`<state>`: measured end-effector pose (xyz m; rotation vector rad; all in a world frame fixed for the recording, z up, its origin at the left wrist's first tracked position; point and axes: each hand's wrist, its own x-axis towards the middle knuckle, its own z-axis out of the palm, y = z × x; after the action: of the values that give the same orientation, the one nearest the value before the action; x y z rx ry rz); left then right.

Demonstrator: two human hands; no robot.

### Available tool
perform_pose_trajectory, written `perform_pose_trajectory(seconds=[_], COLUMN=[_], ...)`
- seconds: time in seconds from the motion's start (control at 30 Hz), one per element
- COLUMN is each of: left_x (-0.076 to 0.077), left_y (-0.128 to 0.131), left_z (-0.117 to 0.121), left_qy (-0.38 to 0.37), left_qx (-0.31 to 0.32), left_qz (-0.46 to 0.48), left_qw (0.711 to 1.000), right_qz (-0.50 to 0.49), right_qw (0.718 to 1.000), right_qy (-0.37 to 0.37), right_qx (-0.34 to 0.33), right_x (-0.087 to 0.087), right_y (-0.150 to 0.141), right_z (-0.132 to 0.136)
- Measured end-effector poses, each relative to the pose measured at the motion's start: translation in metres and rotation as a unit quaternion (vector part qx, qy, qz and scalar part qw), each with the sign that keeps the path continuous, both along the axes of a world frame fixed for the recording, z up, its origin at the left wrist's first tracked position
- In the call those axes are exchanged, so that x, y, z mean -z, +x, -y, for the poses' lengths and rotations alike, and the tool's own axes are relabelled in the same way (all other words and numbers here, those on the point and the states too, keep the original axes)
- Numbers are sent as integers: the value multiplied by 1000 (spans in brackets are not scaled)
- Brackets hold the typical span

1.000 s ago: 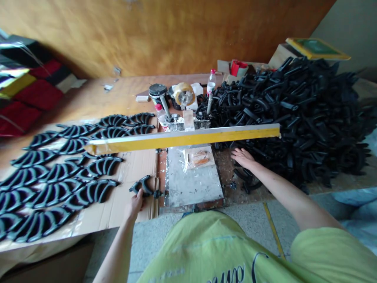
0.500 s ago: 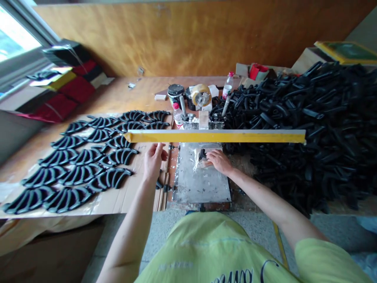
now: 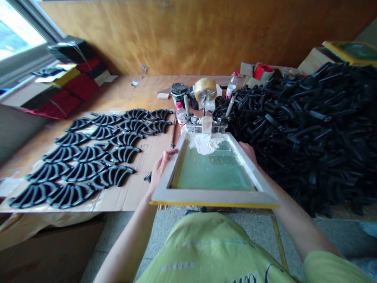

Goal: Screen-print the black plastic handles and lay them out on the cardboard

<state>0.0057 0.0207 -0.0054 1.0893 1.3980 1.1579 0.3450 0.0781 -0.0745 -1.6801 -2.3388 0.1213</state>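
A screen printing frame [image 3: 165, 188] with a pale rim, yellow front edge and green mesh lies lowered over the work plate, tilted a little towards me. White paste [image 3: 206, 145] is smeared on the far part of the mesh. My left hand [image 3: 160, 169] is closed on the frame's left side, fingers at its rim. Beside the right rim is my right hand [image 3: 249, 152]; its fingers are mostly hidden. A flat squeegee-like piece [image 3: 207, 126] stands upright at the far end of the mesh. The frame hides the plate and whatever lies on it.
Rows of curved black parts [image 3: 79, 171] lie on cardboard [image 3: 153, 151] at left. A big heap of black parts [image 3: 306, 129] fills the right. Behind the frame stand a paint tub [image 3: 179, 91], a tape roll [image 3: 205, 89] and capped bottles [image 3: 231, 85].
The frame has swung down from its raised position over the plate. My right hand went from the heap to the plate, then to the frame's right side. My left hand released a black part.
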Motion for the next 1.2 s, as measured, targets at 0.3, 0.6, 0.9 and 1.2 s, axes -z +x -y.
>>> perform_pose_trajectory(seconds=[0.3, 0.6, 0.9, 1.2], left_x=[100, 111, 101, 65], left_y=[1, -3, 0, -6], left_z=[25, 23, 23, 23], left_qy=[-131, -115, -131, -121], left_qx=[24, 31, 36, 38], left_qz=[6, -20, 14, 35], left_qw=[991, 993, 991, 991], right_qz=[-40, 6, -68, -80], right_qw=[995, 954, 963, 990], right_qy=[47, -26, 16, 16], right_qx=[-76, -300, -260, -111], right_x=[-32, -25, -9, -47], right_y=[-87, -70, -73, -85], right_z=[-63, -5, 2, -59])
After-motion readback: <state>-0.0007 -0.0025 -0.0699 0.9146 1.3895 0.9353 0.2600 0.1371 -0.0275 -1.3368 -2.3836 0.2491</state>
